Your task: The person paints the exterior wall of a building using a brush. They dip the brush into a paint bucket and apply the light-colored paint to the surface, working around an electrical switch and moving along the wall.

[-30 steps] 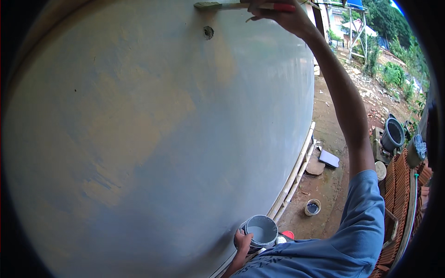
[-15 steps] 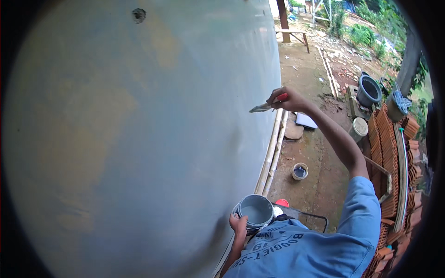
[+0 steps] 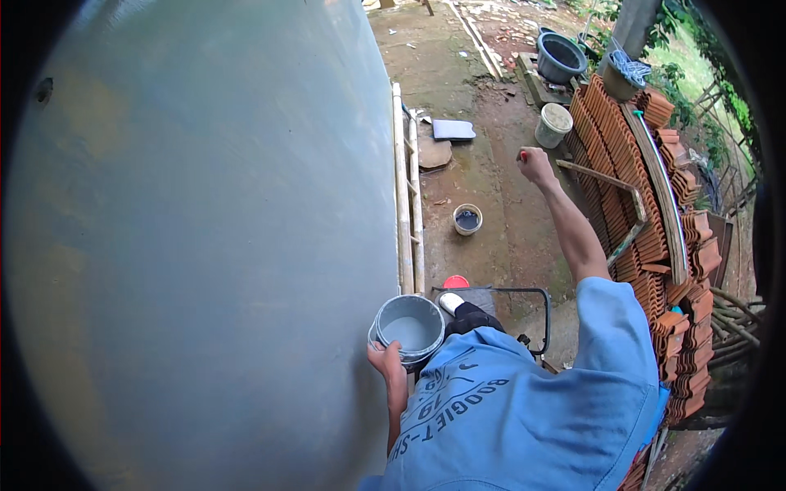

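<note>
My left hand (image 3: pixel 385 353) grips the rim of a grey paint bucket (image 3: pixel 409 307), which holds pale grey liquid and sits low beside the wall. My right hand (image 3: pixel 538 164) is closed on the red handle (image 3: pixel 522 155) of a paintbrush, out to the right of the wall over the ground; its bristles are hidden from this view. The curved-looking wall (image 3: pixel 205 213) fills the left side, pale blue-grey with yellowish patches and a small dark hole (image 3: pixel 44 90) near the upper left.
A bamboo ladder (image 3: pixel 403 188) lies along the wall. Below are a small pot of dark liquid (image 3: pixel 467 219), a red lid (image 3: pixel 456 282) and my white shoe (image 3: pixel 449 304) by a metal frame (image 3: pixel 544 319). Stacked roof tiles (image 3: pixel 614 164), a lidded bucket (image 3: pixel 553 127) and a tub (image 3: pixel 561 59) line the right.
My right hand has left the upper wall and come down and away to the right with the brush. The view has turned downward and rightward. My left hand still holds the bucket.
</note>
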{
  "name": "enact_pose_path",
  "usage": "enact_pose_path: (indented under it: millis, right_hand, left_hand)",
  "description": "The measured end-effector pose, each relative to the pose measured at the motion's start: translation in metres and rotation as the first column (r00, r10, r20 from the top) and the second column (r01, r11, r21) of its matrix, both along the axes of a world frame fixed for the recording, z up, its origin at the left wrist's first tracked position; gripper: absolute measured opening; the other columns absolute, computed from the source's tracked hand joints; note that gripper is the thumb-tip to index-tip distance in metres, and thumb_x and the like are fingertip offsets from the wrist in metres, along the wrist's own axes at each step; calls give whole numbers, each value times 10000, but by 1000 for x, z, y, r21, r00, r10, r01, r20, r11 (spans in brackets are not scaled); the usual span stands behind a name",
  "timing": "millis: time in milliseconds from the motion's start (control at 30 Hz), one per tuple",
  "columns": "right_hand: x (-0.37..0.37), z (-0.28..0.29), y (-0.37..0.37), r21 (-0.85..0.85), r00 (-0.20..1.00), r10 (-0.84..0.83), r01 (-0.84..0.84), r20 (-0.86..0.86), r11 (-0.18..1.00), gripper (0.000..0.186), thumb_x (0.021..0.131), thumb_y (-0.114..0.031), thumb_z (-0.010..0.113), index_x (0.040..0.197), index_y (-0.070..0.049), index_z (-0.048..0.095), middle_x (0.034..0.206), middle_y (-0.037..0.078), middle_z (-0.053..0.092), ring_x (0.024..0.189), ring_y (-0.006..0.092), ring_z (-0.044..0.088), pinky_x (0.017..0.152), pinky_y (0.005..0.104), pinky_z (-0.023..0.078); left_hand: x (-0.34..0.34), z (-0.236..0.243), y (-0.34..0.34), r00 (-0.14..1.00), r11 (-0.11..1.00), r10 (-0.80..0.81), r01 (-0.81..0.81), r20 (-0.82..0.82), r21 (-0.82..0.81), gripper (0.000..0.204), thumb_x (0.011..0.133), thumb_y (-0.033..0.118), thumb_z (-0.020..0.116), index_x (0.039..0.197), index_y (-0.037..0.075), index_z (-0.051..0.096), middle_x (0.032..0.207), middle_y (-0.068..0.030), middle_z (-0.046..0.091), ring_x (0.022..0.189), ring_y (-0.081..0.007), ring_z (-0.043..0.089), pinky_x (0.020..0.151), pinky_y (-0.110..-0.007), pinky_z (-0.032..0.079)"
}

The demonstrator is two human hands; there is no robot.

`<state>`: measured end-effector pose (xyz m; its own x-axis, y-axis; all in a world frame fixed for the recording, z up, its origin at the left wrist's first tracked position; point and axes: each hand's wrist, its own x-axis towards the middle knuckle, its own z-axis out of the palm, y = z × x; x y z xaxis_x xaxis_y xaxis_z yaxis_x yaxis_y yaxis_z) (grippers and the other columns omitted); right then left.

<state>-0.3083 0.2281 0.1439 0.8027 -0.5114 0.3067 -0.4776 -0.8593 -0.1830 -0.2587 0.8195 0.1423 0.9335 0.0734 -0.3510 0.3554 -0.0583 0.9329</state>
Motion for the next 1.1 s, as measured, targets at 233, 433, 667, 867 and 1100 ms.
enact_pose_path:
  millis: [233,433,667,867,1100]
  right_hand:
    - [-17,35,17,903,758,-522,-204,391,379,169,832,-34,630,980,25,687,815,77,679,744,175,711,682,329,630]
    - [-36,0,12,617,924,-261,35,279,786,111,832,-73,664,913,2,683,874,99,706,835,207,719,708,350,588]
    - [-24,-14,38,571,979,-149,43,140,820,122,804,-74,689,889,13,696,728,50,666,662,108,659,625,315,528]
    - [-14,-6,81,925,910,-357,-69,212,373,173,924,-176,697,965,-9,680,804,18,670,697,102,659,672,270,585]
    - [-2,-23,80,807,946,-234,-46,225,589,77,857,-103,669,911,-48,669,872,127,669,820,285,681,742,403,585]
  left_hand:
    - [2,7,-6,1000,996,14,-12,-27,88,380,577,-126,638,763,68,368,719,45,369,586,-68,373,497,-272,283]
    - [-2,6,-6,998,999,-8,11,-58,48,398,568,-89,650,781,88,364,741,20,334,588,-91,337,504,-281,290]
    - [4,14,-4,999,988,12,-4,-52,152,380,581,-108,627,741,85,341,713,44,338,590,-65,333,497,-266,292]
    - [5,11,-8,999,994,-47,49,-25,99,406,562,-102,649,767,97,360,749,23,339,621,-92,362,532,-274,307]
    - [-5,34,-11,993,999,20,-15,-117,38,371,586,-133,612,790,58,368,750,16,355,610,-107,397,525,-281,345]
